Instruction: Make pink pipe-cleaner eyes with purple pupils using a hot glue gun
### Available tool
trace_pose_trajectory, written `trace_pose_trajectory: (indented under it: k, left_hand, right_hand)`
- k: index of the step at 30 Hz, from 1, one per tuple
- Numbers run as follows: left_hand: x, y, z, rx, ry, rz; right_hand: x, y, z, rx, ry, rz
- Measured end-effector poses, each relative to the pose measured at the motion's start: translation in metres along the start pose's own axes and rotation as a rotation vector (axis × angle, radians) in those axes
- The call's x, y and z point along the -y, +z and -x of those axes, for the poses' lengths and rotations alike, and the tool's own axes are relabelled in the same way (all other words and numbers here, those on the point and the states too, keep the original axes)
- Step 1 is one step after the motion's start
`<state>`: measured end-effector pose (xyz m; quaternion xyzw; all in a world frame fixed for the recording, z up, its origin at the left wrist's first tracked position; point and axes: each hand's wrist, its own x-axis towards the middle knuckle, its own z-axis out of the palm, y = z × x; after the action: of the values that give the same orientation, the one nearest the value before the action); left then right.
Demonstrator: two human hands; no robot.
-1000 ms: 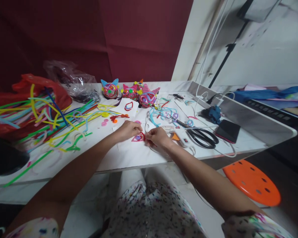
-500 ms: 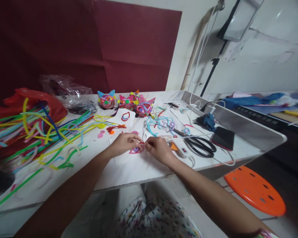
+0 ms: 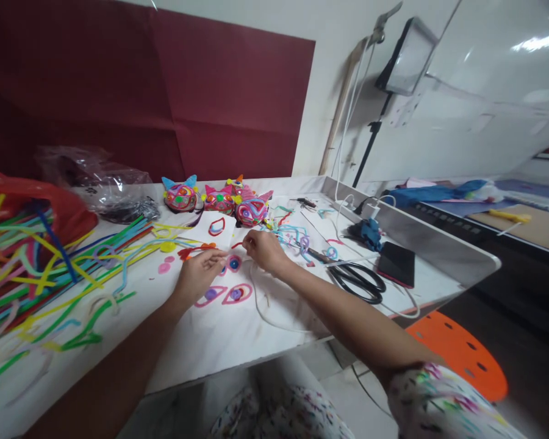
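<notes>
My right hand [image 3: 264, 251] is pinched, and a short red pipe cleaner [image 3: 236, 245] sticks out from its fingertips. Left of it, my left hand [image 3: 197, 277] has its fingers and thumb together over the table, beside a pink ring with a blue centre [image 3: 233, 263]. A second such ring is partly covered by the left fingertips; whether they hold anything is hidden. Just below lie two pink eye-shaped outlines with purple centres, a left one [image 3: 211, 295] and a right one [image 3: 237, 294]. A white paper [image 3: 200, 229] bearing a red eye-shaped outline [image 3: 216, 227] lies beyond my hands.
Several colourful cat-eared heads [image 3: 252, 210] stand at the back. Many pipe cleaners [image 3: 68, 277] spread across the left. To the right lie black-handled scissors [image 3: 357, 281] and a phone [image 3: 396, 264]. A white cable [image 3: 261, 312] curves under my right forearm. An orange stool [image 3: 462, 350] stands beyond the table edge.
My hands have moved apart and away from the eye-shaped outline between them, uncovering both outlines. A red pipe cleaner now shows at my right fingertips. The camera view has shifted.
</notes>
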<state>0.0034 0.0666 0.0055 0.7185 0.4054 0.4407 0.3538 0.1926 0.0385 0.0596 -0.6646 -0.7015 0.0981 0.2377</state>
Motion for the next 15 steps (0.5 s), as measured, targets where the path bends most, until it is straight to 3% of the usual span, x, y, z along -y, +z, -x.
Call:
trace_pose_trajectory:
  k: [4, 8, 11, 15]
  left_hand:
    - [0.006, 0.001, -0.001, 0.003, 0.016, -0.085]
    - [0.009, 0.002, 0.001, 0.006, 0.033, -0.148]
    - [0.010, 0.003, 0.002, 0.016, 0.056, -0.200]
    - [0.009, 0.003, 0.003, 0.029, 0.099, -0.266]
  right_hand:
    - [-0.003, 0.012, -0.039, 0.057, 0.023, 0.107]
    - [-0.012, 0.011, -0.054, 0.091, 0.019, 0.199]
    - [-0.034, -0.011, -0.057, 0.090, 0.033, 0.265]
    - [-0.091, -0.049, -0.062, 0.115, 0.125, 0.358]
